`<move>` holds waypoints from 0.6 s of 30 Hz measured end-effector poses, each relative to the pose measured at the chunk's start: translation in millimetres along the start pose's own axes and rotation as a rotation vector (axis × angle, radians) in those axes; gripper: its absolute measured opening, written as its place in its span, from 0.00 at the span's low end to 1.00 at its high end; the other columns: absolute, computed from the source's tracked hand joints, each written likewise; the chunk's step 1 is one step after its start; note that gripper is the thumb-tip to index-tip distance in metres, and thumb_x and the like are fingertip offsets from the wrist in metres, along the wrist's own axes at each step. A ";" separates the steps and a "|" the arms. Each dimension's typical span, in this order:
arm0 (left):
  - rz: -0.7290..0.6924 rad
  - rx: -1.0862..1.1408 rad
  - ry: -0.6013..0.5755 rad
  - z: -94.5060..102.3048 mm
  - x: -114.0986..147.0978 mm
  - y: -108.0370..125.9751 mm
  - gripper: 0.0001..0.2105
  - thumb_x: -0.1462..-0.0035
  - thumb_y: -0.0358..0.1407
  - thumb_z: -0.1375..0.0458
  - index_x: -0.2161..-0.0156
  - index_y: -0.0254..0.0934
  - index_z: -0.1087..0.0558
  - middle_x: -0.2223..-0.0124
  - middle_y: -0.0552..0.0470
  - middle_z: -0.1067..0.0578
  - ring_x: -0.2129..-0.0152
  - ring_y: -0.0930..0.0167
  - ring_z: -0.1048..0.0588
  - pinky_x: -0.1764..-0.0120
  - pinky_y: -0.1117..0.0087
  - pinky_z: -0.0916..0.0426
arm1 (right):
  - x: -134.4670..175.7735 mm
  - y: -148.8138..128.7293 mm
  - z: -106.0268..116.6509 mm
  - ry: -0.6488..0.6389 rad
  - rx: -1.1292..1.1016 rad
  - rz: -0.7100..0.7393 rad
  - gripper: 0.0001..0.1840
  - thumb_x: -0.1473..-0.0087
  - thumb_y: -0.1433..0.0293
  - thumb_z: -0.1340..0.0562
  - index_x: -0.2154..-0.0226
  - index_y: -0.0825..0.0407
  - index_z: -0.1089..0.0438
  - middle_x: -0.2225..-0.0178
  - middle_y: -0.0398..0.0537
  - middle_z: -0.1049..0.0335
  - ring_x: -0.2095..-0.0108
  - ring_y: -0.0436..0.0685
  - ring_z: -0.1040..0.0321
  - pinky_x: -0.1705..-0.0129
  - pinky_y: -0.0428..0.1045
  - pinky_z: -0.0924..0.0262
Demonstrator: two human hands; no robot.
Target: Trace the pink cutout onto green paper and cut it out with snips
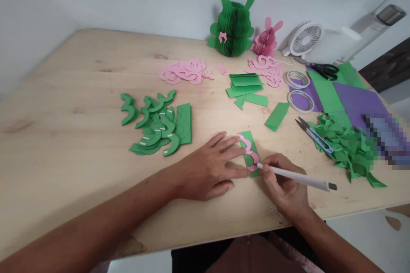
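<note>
My left hand (pixel 213 166) lies flat with fingers spread, its fingertips pressing a wavy pink paper template (pixel 253 156) onto a green paper strip (pixel 247 136). My right hand (pixel 286 181) grips a white pen (pixel 296 176), whose tip meets the template's right edge near its lower end. Left of my left hand is a pile of cut wavy green paper pieces (pixel 156 130), some with small white strips on them. Against that pile lies a green paper rectangle (pixel 183 124) with curved outlines drawn on it.
Folded green papers (pixel 246 82) and pink cutouts (pixel 184 71) lie farther back. Thread snips (pixel 315 135) rest by green scraps (pixel 347 147) at right, near tape rolls (pixel 301 101) and black scissors (pixel 323 70). A green paper rabbit (pixel 235 30), a pink one (pixel 267 40) and a fan (pixel 306 37) stand behind.
</note>
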State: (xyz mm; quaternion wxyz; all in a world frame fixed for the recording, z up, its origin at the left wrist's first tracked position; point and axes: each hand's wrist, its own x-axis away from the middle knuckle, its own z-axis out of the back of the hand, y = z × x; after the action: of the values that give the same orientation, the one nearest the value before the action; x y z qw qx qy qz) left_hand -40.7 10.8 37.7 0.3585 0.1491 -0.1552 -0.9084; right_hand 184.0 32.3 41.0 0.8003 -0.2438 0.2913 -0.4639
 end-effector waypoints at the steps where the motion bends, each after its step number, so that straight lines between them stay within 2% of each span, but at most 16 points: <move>1: 0.000 0.000 0.001 -0.2 0.0 0.0 0.20 0.42 0.37 0.47 0.45 0.47 0.33 0.40 0.46 0.38 0.40 0.54 0.47 0.41 0.44 0.57 | 0.0 0.0 -0.1 0.001 0.003 0.002 0.08 0.45 0.68 0.43 0.74 0.51 0.34 0.79 0.42 0.35 0.80 0.50 0.42 0.80 0.45 0.48; 10: 0.002 -0.005 0.019 -2.2 0.5 0.0 0.20 0.43 0.37 0.46 0.45 0.47 0.33 0.40 0.46 0.38 0.40 0.54 0.47 0.41 0.44 0.57 | 0.9 2.9 -1.1 0.026 0.026 -0.013 0.06 0.45 0.69 0.42 0.73 0.51 0.33 0.80 0.40 0.35 0.82 0.49 0.44 0.81 0.45 0.49; 18: -0.002 -0.003 0.032 -1.2 0.2 0.6 0.20 0.44 0.37 0.46 0.45 0.48 0.33 0.40 0.46 0.38 0.40 0.54 0.46 0.42 0.44 0.56 | 1.9 3.0 -0.7 0.015 0.027 -0.004 0.06 0.45 0.69 0.42 0.73 0.51 0.33 0.78 0.42 0.33 0.80 0.51 0.41 0.79 0.45 0.47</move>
State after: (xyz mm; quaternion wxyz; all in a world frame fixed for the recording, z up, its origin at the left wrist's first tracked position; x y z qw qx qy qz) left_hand -40.1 10.0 36.8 0.3605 0.1632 -0.1482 -0.9064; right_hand 186.1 31.9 38.1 0.8003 -0.2301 0.2904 -0.4713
